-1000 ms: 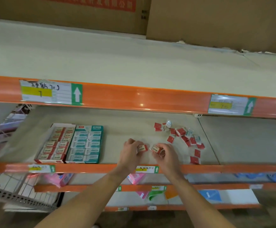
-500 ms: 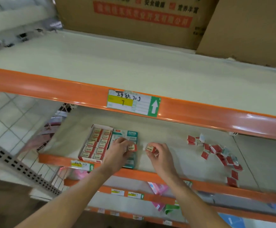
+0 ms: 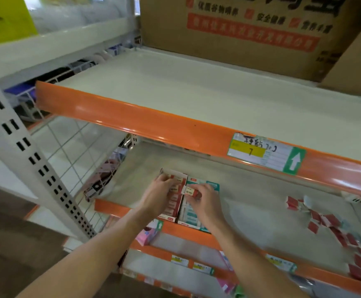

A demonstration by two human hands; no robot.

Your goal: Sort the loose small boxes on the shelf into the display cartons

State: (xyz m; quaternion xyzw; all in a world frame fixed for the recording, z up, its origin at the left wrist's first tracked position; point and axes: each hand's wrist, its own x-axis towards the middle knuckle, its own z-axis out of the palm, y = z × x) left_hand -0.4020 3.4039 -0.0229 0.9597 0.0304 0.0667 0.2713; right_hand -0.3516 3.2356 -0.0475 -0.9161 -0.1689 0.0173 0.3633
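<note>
Two display cartons stand side by side at the left front of the middle shelf: a red carton (image 3: 173,203) and a teal carton (image 3: 193,216), both packed with small boxes. My left hand (image 3: 159,195) reaches into the back of the red carton, fingers curled down among the boxes; whatever it grips is hidden. My right hand (image 3: 205,203) pinches a small red-and-white box (image 3: 189,191) above the seam between the cartons. A scatter of loose small red boxes (image 3: 334,231) lies on the shelf at the right.
The orange front lip of the upper shelf (image 3: 175,127) overhangs the cartons, with a price label (image 3: 265,153). A white perforated upright (image 3: 31,160) and wire mesh stand at the left. Large cardboard boxes (image 3: 250,33) sit behind the upper shelf. Lower shelves hold pink packets (image 3: 147,234).
Both hands carried their small boxes left from the shelf's middle to the cartons. The left hand now dips into the red carton; the view swung left and nearer.
</note>
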